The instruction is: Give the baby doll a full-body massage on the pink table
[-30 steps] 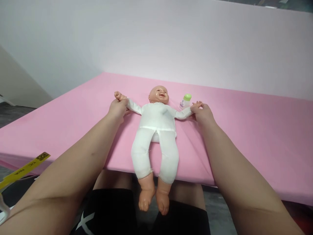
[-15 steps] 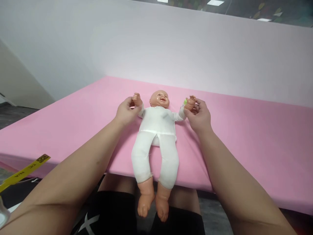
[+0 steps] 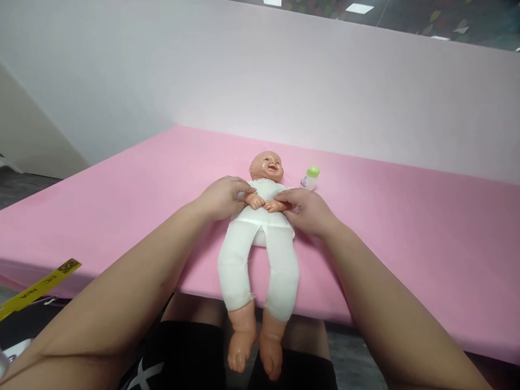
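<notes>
A baby doll [image 3: 262, 216] with a white cloth body lies on its back, feet toward me and hanging past the table's front edge. Its two plastic hands rest close together over its belly. My left hand [image 3: 228, 196] is closed round the doll's arm on the left, near the wrist. Around the wrist of the other doll arm, my right hand [image 3: 307, 210] has its thumb and fingers closed. Just beyond my right hand stands a small bottle [image 3: 311, 177] with a green cap and clear body, its lower part partly hidden.
The doll lies on a pink-covered table [image 3: 406, 244]. A pale wall [image 3: 260, 81] rises along its far side. A yellow printed strip [image 3: 40, 290] sticks out at the lower left, near my left forearm. My legs are under the front edge.
Both my hands have brought the doll's arms from spread out at its sides inward and down onto its belly. The green-capped bottle, mostly covered before, now shows.
</notes>
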Available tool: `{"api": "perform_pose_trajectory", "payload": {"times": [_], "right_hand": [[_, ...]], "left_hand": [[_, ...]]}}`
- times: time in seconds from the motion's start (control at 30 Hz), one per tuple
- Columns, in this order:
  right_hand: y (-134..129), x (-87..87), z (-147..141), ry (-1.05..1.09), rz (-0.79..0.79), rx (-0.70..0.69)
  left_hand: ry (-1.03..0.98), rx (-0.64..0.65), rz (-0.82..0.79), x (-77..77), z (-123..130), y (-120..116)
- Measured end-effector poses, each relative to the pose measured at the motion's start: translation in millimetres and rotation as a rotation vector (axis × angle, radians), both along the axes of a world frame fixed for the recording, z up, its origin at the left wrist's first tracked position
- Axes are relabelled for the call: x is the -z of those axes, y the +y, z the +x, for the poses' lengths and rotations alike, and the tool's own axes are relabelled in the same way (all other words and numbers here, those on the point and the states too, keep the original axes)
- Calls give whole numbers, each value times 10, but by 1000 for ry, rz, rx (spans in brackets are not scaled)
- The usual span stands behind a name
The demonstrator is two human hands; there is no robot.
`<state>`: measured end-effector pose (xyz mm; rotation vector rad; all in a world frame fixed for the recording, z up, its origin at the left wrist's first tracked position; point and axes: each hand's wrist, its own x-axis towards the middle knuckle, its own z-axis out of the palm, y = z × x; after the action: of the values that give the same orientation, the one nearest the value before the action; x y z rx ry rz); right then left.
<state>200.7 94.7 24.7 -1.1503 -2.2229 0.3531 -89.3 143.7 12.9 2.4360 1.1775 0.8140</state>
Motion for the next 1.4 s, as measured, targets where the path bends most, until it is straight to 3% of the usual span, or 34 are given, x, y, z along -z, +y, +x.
{"api": "perform_pose_trajectory", "payload": {"times": [0.17,0.37,0.47,0.6,0.8,0.93,1.03,1.17,1.4], "right_hand": [[116,147,147,357,-135,144],[387,281,538,918,-150,320],[476,360,751,992,-209,504],[552,473,931,936,-366,715],[570,510,977,894,-416,680],[537,458,902,959,-343,684],[483,397,749,925,-212,588],[344,294,426,770,-72,358],[4,54,73,259,-135,147]], "left_hand": [[-140,-112,-74,61,37,-17],[-737,-252,-322,225,-96,197],[-1016,-383,-473,321,-262,406],[-1134,-585,-589,441,-431,621],[-1136,-621,-578,485,-423,680],[-1070,-561,-449,412,-358,583],[-915,-425,-277,328,-270,427],[-647,-304,-128,227,-97,197],[-163,-121,-74,23,-22,-6]]}}
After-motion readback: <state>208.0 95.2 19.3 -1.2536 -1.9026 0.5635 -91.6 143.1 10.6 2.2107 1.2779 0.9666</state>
